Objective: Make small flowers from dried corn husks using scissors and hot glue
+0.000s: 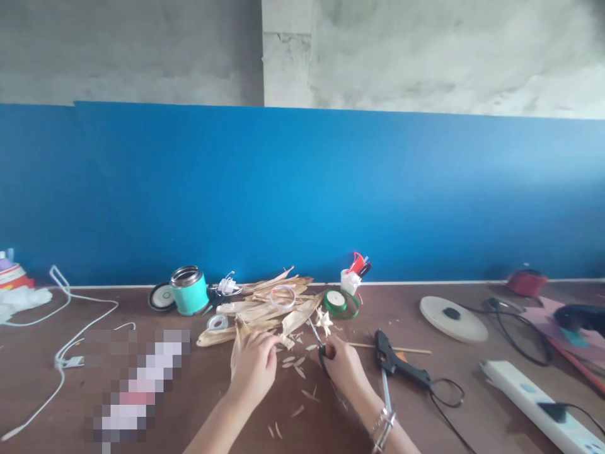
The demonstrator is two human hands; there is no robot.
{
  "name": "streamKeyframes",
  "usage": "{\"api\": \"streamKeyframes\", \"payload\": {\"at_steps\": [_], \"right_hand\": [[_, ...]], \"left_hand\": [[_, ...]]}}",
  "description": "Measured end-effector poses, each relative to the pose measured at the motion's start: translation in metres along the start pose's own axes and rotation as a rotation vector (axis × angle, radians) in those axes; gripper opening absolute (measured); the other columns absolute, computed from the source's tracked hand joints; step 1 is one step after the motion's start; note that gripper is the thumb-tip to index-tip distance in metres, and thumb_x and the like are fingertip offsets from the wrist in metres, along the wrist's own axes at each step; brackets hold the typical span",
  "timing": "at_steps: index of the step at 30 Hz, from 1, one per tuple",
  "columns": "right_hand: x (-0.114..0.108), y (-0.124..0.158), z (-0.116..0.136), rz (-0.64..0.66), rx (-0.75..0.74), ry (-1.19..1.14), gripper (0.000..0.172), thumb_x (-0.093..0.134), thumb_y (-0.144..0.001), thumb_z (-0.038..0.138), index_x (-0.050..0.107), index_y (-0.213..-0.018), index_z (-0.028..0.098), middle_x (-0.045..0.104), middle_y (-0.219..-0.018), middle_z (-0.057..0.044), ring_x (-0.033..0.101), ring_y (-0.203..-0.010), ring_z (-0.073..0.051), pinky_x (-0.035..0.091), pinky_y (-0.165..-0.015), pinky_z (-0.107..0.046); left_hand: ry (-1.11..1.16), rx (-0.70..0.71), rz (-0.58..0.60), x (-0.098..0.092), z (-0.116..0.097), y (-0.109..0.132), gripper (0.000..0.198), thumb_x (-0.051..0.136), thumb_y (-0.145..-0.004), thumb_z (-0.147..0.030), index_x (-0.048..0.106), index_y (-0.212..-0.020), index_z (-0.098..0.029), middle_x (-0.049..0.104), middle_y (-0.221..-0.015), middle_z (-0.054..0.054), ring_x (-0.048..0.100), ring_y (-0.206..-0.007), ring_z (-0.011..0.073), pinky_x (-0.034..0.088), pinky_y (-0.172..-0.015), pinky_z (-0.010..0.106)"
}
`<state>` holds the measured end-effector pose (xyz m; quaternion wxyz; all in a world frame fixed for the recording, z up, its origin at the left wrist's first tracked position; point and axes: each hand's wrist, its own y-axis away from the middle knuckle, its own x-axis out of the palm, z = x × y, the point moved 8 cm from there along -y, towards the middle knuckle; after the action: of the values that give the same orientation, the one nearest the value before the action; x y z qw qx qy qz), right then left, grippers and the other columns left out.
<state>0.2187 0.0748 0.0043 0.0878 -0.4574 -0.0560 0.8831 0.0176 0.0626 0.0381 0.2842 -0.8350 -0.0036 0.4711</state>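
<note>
**Hands at the husk pile, lower centre of the frame**

Just below the middle of the frame, your left hand (254, 364) closes its fingers on a strip of dried husk (239, 340), pinching it near the front edge of the husk pile (265, 309). Your right hand (344, 366) sits just to the right, curled around the dark handles of a pair of scissors (317, 340), whose blades point up and left toward the pile; whether the blades are parted you cannot tell at this size. Small cut slivers (295, 366) lie scattered on the brown table (198, 391) between and below your hands.

Close on the right of your right hand lies a black glue gun (397, 362), its cord (447, 403) looping toward the lower right, with a thin wooden stick (401, 348) passing behind it. A green ribbon spool (340, 302) rests at the pile's right edge, a teal jar (189, 290) at its left. Farther right sit a white round disc (454, 318) and, in the lower right corner, a white power strip (534, 403). A white cable (70, 328) trails across the left side. Bare tabletop shows directly below your forearms and between the jar and the cable. The blue panel (302, 195) closes off the table's far edge.
</note>
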Motion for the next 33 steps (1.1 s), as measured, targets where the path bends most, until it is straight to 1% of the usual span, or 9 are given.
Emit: {"api": "streamKeyframes", "payload": {"at_steps": [3,5,7,9,12,16,24,29,33], "right_hand": [[0.001,0.002,-0.003,0.009,0.019,-0.021,0.017,0.062,-0.068,0.017,0.046,-0.065,0.022,0.061,-0.063,-0.001,0.054,-0.058,-0.016,0.031,-0.055,-0.022],[0.002,0.003,-0.003,0.026,0.008,-0.049,0.014,0.062,-0.069,0.018,0.049,-0.074,0.022,0.065,-0.069,-0.002,0.059,-0.064,-0.019,0.033,-0.057,-0.022],[0.004,0.005,-0.003,0.053,0.005,-0.058,0.015,0.061,-0.07,0.019,0.048,-0.077,0.022,0.066,-0.07,-0.002,0.062,-0.067,-0.02,0.034,-0.058,-0.022],[0.004,0.008,-0.001,0.074,-0.002,-0.061,0.017,0.061,-0.069,0.018,0.049,-0.08,0.022,0.067,-0.072,-0.003,0.063,-0.069,-0.021,0.035,-0.059,-0.023],[0.002,0.011,0.001,0.075,0.002,-0.045,0.02,0.06,-0.069,0.016,0.05,-0.084,0.022,0.067,-0.074,-0.004,0.063,-0.071,-0.021,0.035,-0.06,-0.023],[0.001,0.013,0.001,0.101,0.064,0.067,0.022,0.067,-0.064,0.021,0.045,-0.068,0.023,0.061,-0.062,0.0,0.059,-0.062,-0.019,0.03,-0.055,-0.023],[0.001,0.016,0.006,0.162,0.041,0.127,0.027,0.067,-0.064,0.021,0.04,-0.059,0.022,0.057,-0.057,0.001,0.051,-0.056,-0.017,0.026,-0.052,-0.024],[0.002,0.018,0.006,0.146,0.026,0.067,0.018,0.062,-0.065,0.017,0.046,-0.071,0.022,0.061,-0.065,0.0,0.056,-0.062,-0.017,0.031,-0.057,-0.023],[0.0,0.018,0.007,0.098,0.004,0.017,0.025,0.058,-0.066,0.014,0.046,-0.087,0.021,0.064,-0.077,-0.003,0.059,-0.073,-0.019,0.036,-0.064,-0.024]], "left_hand": [[0.02,0.108,0.154,0.013,-0.027,0.007,0.035,0.044,-0.079,-0.005,0.067,-0.099,-0.023,0.067,-0.102,0.006,0.058,-0.1,0.0225,0.047,-0.089,0.04],[-0.015,0.128,0.189,0.016,-0.035,0.013,0.038,0.05,-0.078,-0.009,0.062,-0.112,-0.022,0.062,-0.117,0.008,0.052,-0.112,0.025,0.044,-0.096,0.044],[-0.029,0.192,0.227,0.016,-0.04,0.02,0.032,0.054,-0.079,-0.015,0.063,-0.109,-0.023,0.056,-0.127,0.007,0.045,-0.121,0.0275,0.042,-0.099,0.047],[-0.036,0.183,0.21,0.012,-0.035,0.024,0.02,0.051,-0.083,-0.016,0.068,-0.089,-0.023,0.056,-0.127,0.006,0.043,-0.123,0.0278,0.042,-0.1,0.048],[-0.034,0.12,0.147,0.005,-0.021,0.028,0.029,0.043,-0.087,-0.015,0.062,-0.107,-0.023,0.058,-0.123,0.007,0.047,-0.12,0.0252,0.044,-0.099,0.045],[-0.021,0.182,0.234,0.016,-0.018,0.037,0.039,0.05,-0.085,-0.019,0.054,-0.122,-0.027,0.057,-0.127,0.006,0.045,-0.122,0.0274,0.043,-0.1,0.049],[0.047,0.072,0.136,0.008,-0.008,0.034,0.028,0.044,-0.085,-0.011,0.062,-0.103,-0.023,0.062,-0.111,0.009,0.052,-0.112,0.0255,0.048,-0.093,0.045],[0.026,0.089,0.109,0.003,-0.009,0.032,0.026,0.048,-0.081,-0.009,0.066,-0.094,-0.023,0.062,-0.106,0.009,0.053,-0.108,0.0267,0.049,-0.089,0.045],[0.034,0.132,0.097,0.001,-0.016,0.034,0.024,0.053,-0.078,-0.008,0.068,-0.086,-0.024,0.062,-0.106,0.008,0.053,-0.109,0.0271,0.051,-0.086,0.044]]}}
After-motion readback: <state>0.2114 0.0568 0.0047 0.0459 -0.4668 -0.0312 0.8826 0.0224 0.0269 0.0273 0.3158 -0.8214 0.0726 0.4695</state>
